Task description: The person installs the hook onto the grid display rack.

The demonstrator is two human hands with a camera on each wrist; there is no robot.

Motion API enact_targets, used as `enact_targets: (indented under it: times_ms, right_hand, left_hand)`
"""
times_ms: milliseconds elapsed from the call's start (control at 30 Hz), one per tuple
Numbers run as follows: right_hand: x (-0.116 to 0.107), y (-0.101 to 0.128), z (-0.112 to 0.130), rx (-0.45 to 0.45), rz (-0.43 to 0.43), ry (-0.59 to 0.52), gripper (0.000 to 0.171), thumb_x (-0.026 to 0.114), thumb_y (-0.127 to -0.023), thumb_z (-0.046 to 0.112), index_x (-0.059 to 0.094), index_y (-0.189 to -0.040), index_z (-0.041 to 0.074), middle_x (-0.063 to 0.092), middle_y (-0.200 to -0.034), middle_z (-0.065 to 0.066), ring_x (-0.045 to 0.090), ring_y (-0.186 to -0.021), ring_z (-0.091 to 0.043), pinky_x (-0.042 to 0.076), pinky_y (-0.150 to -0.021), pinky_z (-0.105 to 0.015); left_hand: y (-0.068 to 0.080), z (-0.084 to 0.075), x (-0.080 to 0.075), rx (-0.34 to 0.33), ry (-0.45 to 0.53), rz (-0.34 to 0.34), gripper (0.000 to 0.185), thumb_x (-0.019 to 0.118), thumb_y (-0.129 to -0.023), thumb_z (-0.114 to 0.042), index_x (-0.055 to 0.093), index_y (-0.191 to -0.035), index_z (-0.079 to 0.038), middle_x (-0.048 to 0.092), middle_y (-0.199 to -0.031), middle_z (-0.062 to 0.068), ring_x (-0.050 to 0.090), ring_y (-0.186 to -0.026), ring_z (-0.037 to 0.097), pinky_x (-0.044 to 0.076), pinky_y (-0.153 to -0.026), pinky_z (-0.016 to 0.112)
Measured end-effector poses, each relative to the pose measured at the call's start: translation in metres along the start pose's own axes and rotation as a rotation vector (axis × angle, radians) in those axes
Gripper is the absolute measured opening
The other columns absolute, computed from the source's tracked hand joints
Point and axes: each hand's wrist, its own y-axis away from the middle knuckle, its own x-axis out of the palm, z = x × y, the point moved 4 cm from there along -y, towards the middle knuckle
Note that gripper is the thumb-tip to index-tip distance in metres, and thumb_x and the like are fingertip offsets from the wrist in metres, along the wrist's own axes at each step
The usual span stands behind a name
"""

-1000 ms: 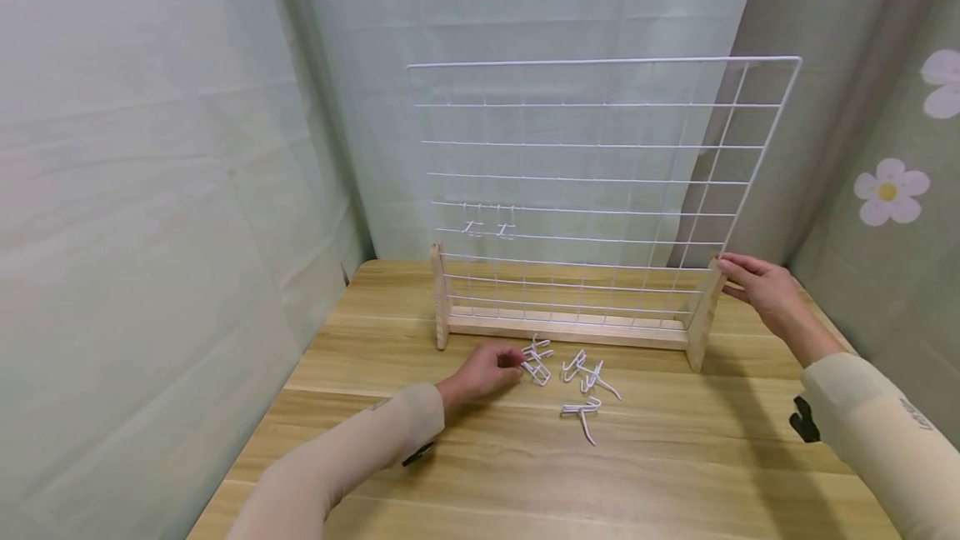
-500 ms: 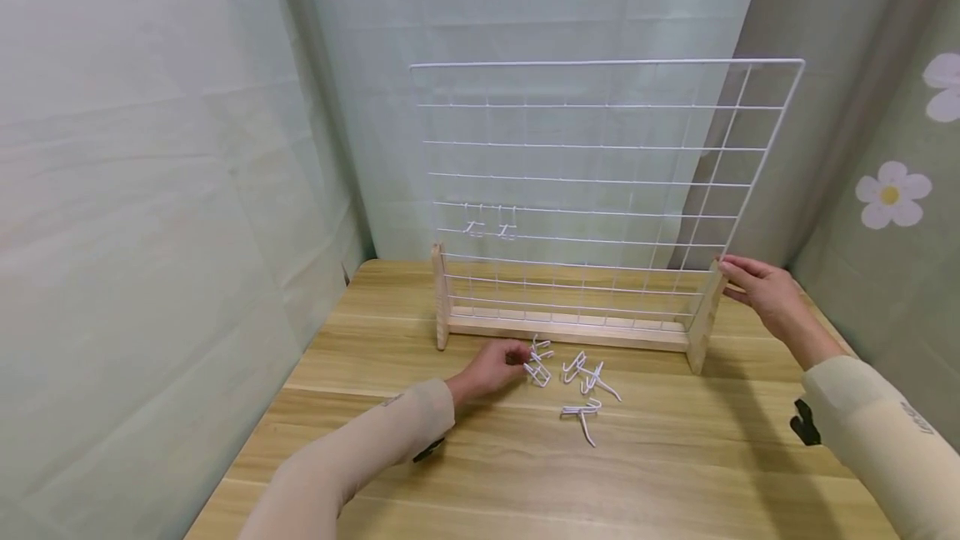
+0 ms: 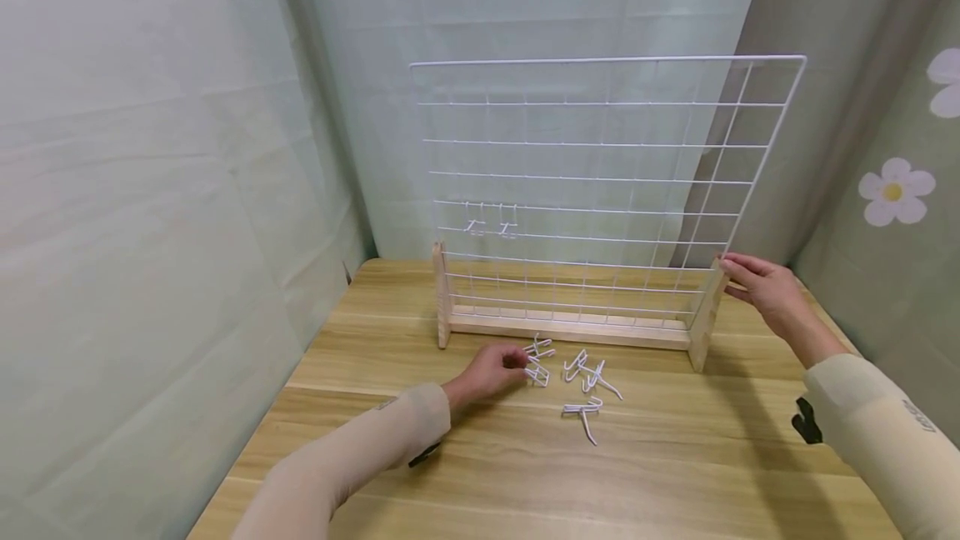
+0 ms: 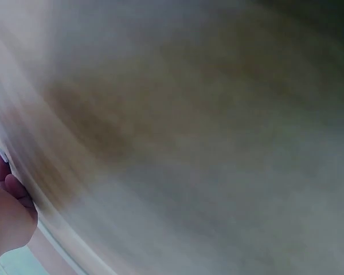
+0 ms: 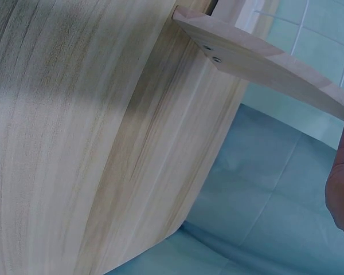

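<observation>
At the near side of the stand, my left hand (image 3: 491, 372) pinches a white wire hook (image 3: 537, 374) at the left of the loose hooks. The left wrist view shows only part of this hand (image 4: 11, 212) at its edge, a bit of white wire by the fingers. My right hand (image 3: 765, 286) grips the top of the right wooden upright (image 3: 705, 319), which carries a white wire grid panel (image 3: 592, 144). In the right wrist view, that upright (image 5: 264, 63) reaches to the hand (image 5: 342, 183). Another white hook (image 3: 538, 347) lies just behind the pinched one.
More white hooks (image 3: 592, 375) lie on the wooden table (image 3: 675, 465), one of them (image 3: 582, 415) nearer the front. Two hooks (image 3: 491, 219) hang on the grid's lower left. The stand's wooden base bar (image 3: 566, 326) runs behind the loose hooks. Pale curtains (image 3: 187, 190) surround the table.
My left hand has moved slightly right to the leftmost hook, which has shifted and tilted a little. The right hand stays on the upright.
</observation>
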Motion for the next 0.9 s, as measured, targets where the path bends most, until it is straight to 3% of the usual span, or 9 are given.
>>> enact_targets:
  times_ms: [300, 567, 900]
  right_hand:
    - [-0.0008, 0.0009, -0.0006, 0.003, -0.004, 0.024, 0.026, 0.062, -0.098, 0.024, 0.065, -0.121, 0.013, 0.066, -0.105, 0.02, 0.061, -0.095, 0.006, 0.053, -0.076, -0.015]
    - [-0.001, -0.0001, -0.0019, 0.011, -0.007, -0.011, 0.015, 0.063, -0.098, 0.022, 0.069, -0.111, 0.022, 0.067, -0.103, 0.019, 0.062, -0.093, 0.005, 0.053, -0.075, -0.015]
    - [-0.0004, 0.0016, -0.0006, 0.019, -0.015, 0.014, 0.016, 0.063, -0.097, 0.025, 0.067, -0.113, 0.022, 0.067, -0.102, 0.021, 0.063, -0.092, 0.007, 0.053, -0.074, -0.014]
  left_hand:
    - [-0.0012, 0.0043, 0.003, -0.003, 0.017, -0.03, 0.011, 0.075, -0.082, 0.001, 0.072, -0.092, -0.002, 0.069, -0.091, 0.002, 0.059, -0.086, 0.01, 0.05, -0.082, 0.027]
    - [-0.0043, 0.0076, 0.0054, -0.007, 0.011, -0.029, 0.012, 0.077, -0.081, 0.0, 0.075, -0.093, -0.002, 0.069, -0.091, 0.001, 0.057, -0.083, 0.007, 0.049, -0.079, 0.024]
    - [-0.0051, 0.0036, 0.0061, 0.031, -0.01, -0.012, 0.011, 0.079, -0.081, -0.001, 0.076, -0.092, -0.001, 0.071, -0.089, 0.004, 0.057, -0.082, 0.004, 0.048, -0.077, 0.022]
